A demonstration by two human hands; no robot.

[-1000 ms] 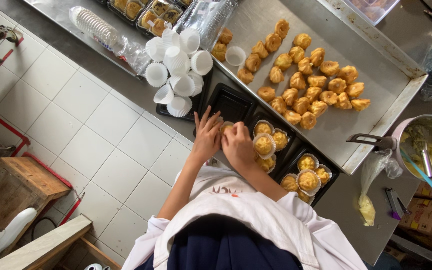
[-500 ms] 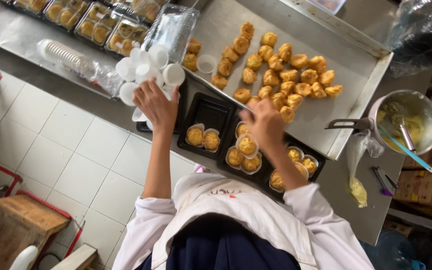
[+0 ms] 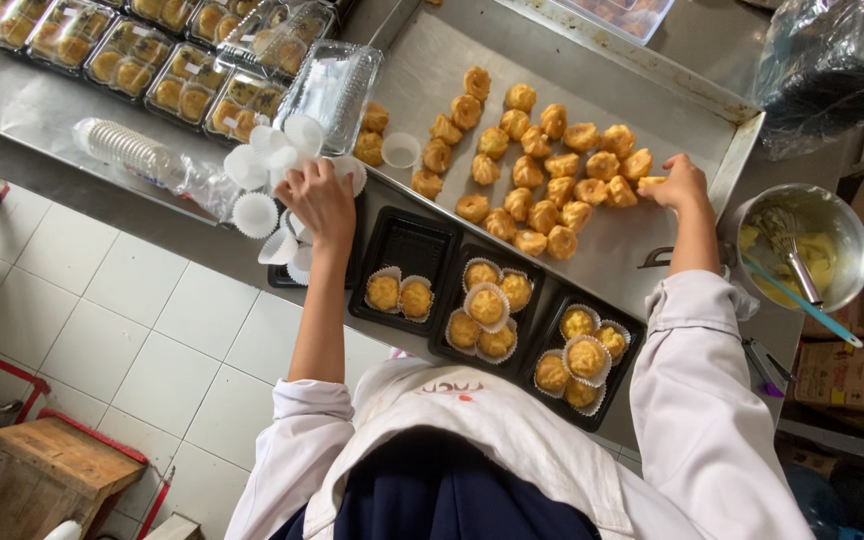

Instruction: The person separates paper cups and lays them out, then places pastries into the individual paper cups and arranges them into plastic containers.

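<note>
Both hands have moved apart since the earlier frames, when they were close together over the black trays. Now the left hand [image 3: 320,200] is out over the pile of white paper cups [image 3: 274,160], and the right hand [image 3: 680,185] is far off at the edge of the golden puffs [image 3: 537,160] on the big metal tray [image 3: 652,90].

The left hand is curled over the paper cups and touches them. Its fingers are bent down, but I cannot tell if they have pinched a cup yet. The right hand is closed around one puff [image 3: 651,182] at the end of the heap nearest to it.

The three black trays [image 3: 407,245] sit in a row between the two arms, close to the person's body. The row runs slanted, from the left hand's side down toward the right arm. The tray nearest the left hand has two filled cups and lots of room. The other two trays look full.

So the half-empty tray lies just below the left hand, very near it. The right hand is well apart from it and has to cross over the full trays to get there. A pot [image 3: 812,240] with a whisk stands just beside the right arm.
</note>
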